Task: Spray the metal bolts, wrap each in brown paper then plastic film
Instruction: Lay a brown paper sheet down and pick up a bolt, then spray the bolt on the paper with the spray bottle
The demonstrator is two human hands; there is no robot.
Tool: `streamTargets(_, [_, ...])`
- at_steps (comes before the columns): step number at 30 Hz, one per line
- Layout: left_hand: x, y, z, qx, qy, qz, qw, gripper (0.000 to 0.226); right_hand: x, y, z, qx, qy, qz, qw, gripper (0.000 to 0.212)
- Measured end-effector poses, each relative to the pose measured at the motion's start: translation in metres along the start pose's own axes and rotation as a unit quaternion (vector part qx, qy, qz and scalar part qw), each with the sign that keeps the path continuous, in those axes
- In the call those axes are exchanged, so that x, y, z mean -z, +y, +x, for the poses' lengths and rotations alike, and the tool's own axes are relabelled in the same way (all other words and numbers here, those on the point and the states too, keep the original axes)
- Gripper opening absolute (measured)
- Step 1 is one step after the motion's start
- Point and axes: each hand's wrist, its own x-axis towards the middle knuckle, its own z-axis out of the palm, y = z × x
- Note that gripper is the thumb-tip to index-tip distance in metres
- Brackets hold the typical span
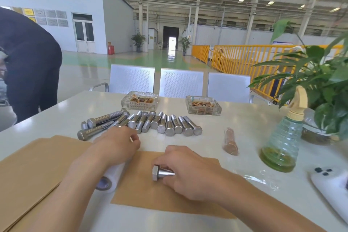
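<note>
Right hand (pixel 188 171) curled over one bolt (pixel 160 172), fingers and thumb gripping the shank, hex head poking out to the left; bolt lying on a single brown paper sheet (pixel 150 199) near the front of the white table (pixel 235 124). Left hand (pixel 118 145) resting over the far end of the plastic film roll (pixel 111 177), fingers bent loosely downward, apparently pressing rather than gripping; hard to tell for certain. Row of bare bolts (pixel 160 124) just beyond, side by side, a few longer ones at the left end. One finished bundle (pixel 231 142) apart to the right. Stack of brown paper (pixel 32 167) at left. Risks, as judged: round shank likely to roll off square while the paper is turned, leaving a skewed, loose wrap; sheet free to slide on the smooth tabletop with nothing pinning it; film roll likely to trundle off once released. Spray bottle (pixel 280 147) at right, upright, a shallow pool of greenish liquid in the bottom, mostly empty above. Two glass trays (pixel 140 100) (pixel 203 105) at the back, holding brownish scraps, kind not discernible. Loose clear film (pixel 259 179) lying flat beside the right forearm.
</note>
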Motion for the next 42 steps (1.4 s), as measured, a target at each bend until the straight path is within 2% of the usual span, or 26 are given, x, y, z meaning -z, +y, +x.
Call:
streamTargets(5, [0.0, 0.0, -0.002, -0.018, 0.012, -0.007, 1.0, 0.012, -0.013, 0.001, 0.003, 0.035, 0.048, -0.002, 0.998, 0.017])
streamTargets(9, [-0.001, -0.001, -0.001, -0.04, 0.013, -0.008, 0.999, 0.011, -0.014, 0.008, 0.007, 0.041, 0.07, 0.005, 0.997, 0.027])
streamTargets(15, [0.005, -0.004, -0.003, -0.116, 0.05, -0.024, 0.992, 0.005, -0.012, 0.011, 0.005, 0.022, 0.063, -0.005, 0.998, 0.027])
streamTargets(17, [0.008, -0.001, -0.004, -0.156, 0.07, -0.053, 0.984, 0.007, -0.002, 0.013, -0.004, -0.016, 0.103, 0.016, 0.994, 0.031])
streamTargets(18, [0.009, 0.001, -0.005, -0.178, 0.077, -0.067, 0.979, 0.009, 0.008, 0.015, -0.01, -0.046, 0.163, 0.041, 0.985, 0.03])
streamTargets(19, [0.009, 0.003, -0.007, -0.196, 0.079, -0.079, 0.974, 0.01, 0.021, 0.019, -0.018, -0.066, 0.255, 0.066, 0.963, 0.026])
streamTargets(20, [0.009, 0.005, -0.008, -0.211, 0.073, -0.085, 0.971, 0.011, 0.037, 0.026, -0.029, -0.082, 0.369, 0.077, 0.923, 0.022])
streamTargets(22, [0.006, 0.01, -0.008, -0.233, 0.049, -0.076, 0.968, 0.012, 0.074, 0.048, -0.053, -0.126, 0.578, 0.041, 0.805, 0.023])
streamTargets(23, [0.003, 0.012, -0.009, -0.241, 0.039, -0.07, 0.967, 0.012, 0.091, 0.06, -0.066, -0.161, 0.642, 0.012, 0.75, 0.028])
streamTargets(24, [0.0, 0.014, -0.008, -0.248, 0.032, -0.068, 0.966, 0.012, 0.106, 0.073, -0.077, -0.203, 0.674, -0.007, 0.71, 0.037])
streamTargets(25, [-0.002, 0.016, -0.009, -0.254, 0.026, -0.067, 0.965, 0.012, 0.118, 0.087, -0.086, -0.25, 0.678, -0.009, 0.691, 0.048])
streamTargets(26, [-0.005, 0.019, -0.009, -0.258, 0.021, -0.063, 0.964, 0.011, 0.126, 0.101, -0.092, -0.3, 0.657, 0.008, 0.692, 0.061])
streamTargets(28, [-0.008, 0.024, -0.011, -0.261, 0.001, -0.05, 0.964, 0.009, 0.131, 0.124, -0.099, -0.393, 0.582, 0.07, 0.709, 0.081])
streamTargets(29, [-0.009, 0.026, -0.011, -0.262, -0.013, -0.048, 0.964, 0.009, 0.128, 0.134, -0.099, -0.42, 0.552, 0.102, 0.713, 0.084])
streamTargets(31, [-0.01, 0.028, -0.012, -0.261, -0.041, -0.05, 0.963, 0.007, 0.119, 0.145, -0.099, -0.421, 0.52, 0.179, 0.721, 0.076])
streamTargets(33, [-0.01, 0.027, -0.013, -0.255, -0.058, -0.044, 0.964, 0.008, 0.109, 0.149, -0.098, -0.39, 0.499, 0.242, 0.735, 0.055])
streamTargets(35, [-0.01, 0.027, -0.015, -0.246, -0.065, -0.038, 0.966, 0.013, 0.103, 0.153, -0.097, -0.356, 0.491, 0.255, 0.753, 0.035])
streamTargets(39, [-0.009, 0.027, -0.016, -0.235, -0.073, -0.05, 0.968, 0.015, 0.102, 0.149, -0.096, -0.329, 0.498, 0.231, 0.769, 0.015])
streamTargets(41, [-0.009, 0.027, -0.017, -0.233, -0.079, -0.053, 0.968, 0.014, 0.111, 0.128, -0.098, -0.317, 0.492, 0.249, 0.772, 0.015])
streamTargets(42, [-0.009, 0.027, -0.017, -0.231, -0.081, -0.055, 0.968, 0.014, 0.114, 0.111, -0.098, -0.3, 0.469, 0.272, 0.785, 0.017])
